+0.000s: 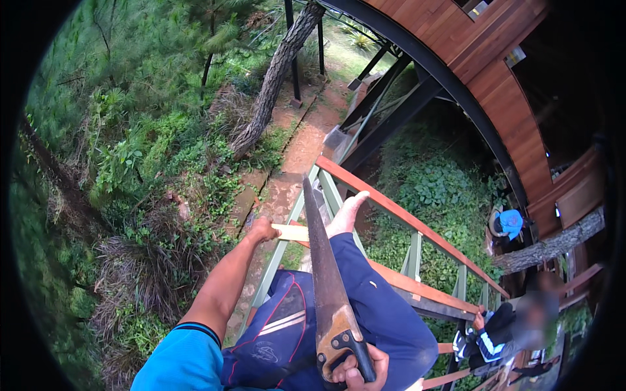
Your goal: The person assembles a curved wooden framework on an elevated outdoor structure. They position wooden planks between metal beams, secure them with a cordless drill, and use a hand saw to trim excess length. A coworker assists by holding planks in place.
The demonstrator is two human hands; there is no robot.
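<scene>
My right hand (pixel 366 370) is closed round the black and wooden handle of a handsaw (pixel 328 280), low in the view. Its long, worn blade points up and away, passing in front of my bare foot (pixel 347 216). With my arm stretched forward, my left hand (pixel 263 230) grips one end of a short pale wooden strip (pixel 292 232). The strip's other end runs behind the blade towards the foot, and whether it touches the foot is hidden. Strip and foot are over a green metal frame (pixel 297 212) topped with a reddish-brown wooden rail (pixel 398 208).
The ground path (pixel 306 146) lies well below. A leaning tree trunk (pixel 277 78) rises ahead, with dense bushes leftward. A curved wooden deck (pixel 495 85) on dark beams is overhead right. One person sits by the lower rail (pixel 424 287); another wears a blue cap (pixel 511 223).
</scene>
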